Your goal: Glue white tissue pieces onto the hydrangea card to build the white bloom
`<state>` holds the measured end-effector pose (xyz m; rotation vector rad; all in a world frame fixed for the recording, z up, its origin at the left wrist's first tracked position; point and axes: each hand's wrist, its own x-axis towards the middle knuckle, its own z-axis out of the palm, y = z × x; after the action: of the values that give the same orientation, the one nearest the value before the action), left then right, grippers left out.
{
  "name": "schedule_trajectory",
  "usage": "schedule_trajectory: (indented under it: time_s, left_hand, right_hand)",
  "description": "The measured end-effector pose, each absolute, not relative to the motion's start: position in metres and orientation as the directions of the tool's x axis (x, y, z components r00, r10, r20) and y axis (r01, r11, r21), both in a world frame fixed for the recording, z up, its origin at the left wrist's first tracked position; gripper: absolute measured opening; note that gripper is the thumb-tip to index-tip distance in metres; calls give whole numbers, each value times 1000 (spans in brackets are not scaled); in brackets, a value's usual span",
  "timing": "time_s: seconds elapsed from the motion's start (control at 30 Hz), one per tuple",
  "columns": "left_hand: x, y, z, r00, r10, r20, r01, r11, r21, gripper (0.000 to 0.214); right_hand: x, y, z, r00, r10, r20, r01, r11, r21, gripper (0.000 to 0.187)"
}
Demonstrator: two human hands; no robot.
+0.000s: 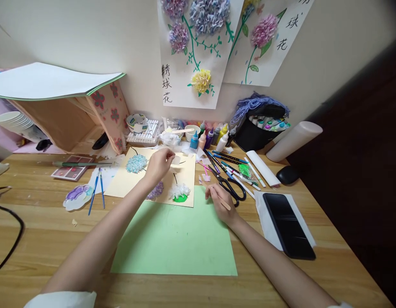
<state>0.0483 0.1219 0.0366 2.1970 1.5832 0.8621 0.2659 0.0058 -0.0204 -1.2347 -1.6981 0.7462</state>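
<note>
My left hand (159, 164) hovers over a cream sheet (123, 182) and pinches a small pale paper piece (176, 161) between its fingertips. The cream sheet carries a light blue paper flower (136, 163), a purple one (155, 191) partly hidden by my forearm, and a white one on a green leaf (180, 192). My right hand (221, 203) rests at the right edge of a green sheet (175, 239) and holds a thin wooden stick (224, 204). Black scissors (230, 187) lie just beyond that hand.
Markers and pens (236, 167) lie scattered at the right, with paint bottles (210, 137) and a black marker case (262, 126) behind. A black phone (288, 224) sits on white paper. Left are blue brushes (96, 188), a paint palette (72, 169) and a cardboard stand (63, 119).
</note>
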Motion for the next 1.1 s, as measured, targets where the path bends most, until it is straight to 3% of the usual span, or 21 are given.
schedule_trajectory:
  time_s: [0.07, 0.2, 0.3, 0.47, 0.6, 0.77, 0.9, 1.1]
  left_hand:
    - [48, 123, 36, 166, 966, 197, 682, -257, 684, 14]
    - [53, 108, 43, 168, 964, 208, 655, -267, 707, 17]
    - [60, 78, 48, 180, 973, 142, 543, -219, 811, 20]
    - [66, 18, 31, 147, 989, -6, 493, -68, 868, 20]
    - [68, -8, 8, 118, 992, 43, 618, -107, 779, 17]
    - [73, -11, -5, 150, 967, 207, 780, -244, 577, 16]
    - [77, -8, -7, 172, 932, 320, 820, -315, 477, 15]
    - [78, -8, -8, 186, 910, 371, 847, -340, 409, 13]
  right_hand:
    - [266, 5, -20, -96, 941, 324, 415, 334, -846, 31]
    - [268, 4, -22, -50, 945, 323, 382, 317, -868, 31]
    - [269, 1, -24, -29, 925, 379, 344, 365, -865, 35]
    - [266, -5, -25, -206, 881, 427, 207, 465, -860, 42]
    - [264, -6, -25, -295, 876, 380, 199, 446, -873, 43]
    - [263, -7, -26, -267, 847, 459, 157, 508, -847, 45]
    - [263, -10, -25, -317, 827, 464, 190, 534, -824, 43]
    - [265, -11, -27, -295, 826, 480, 251, 552, -795, 47]
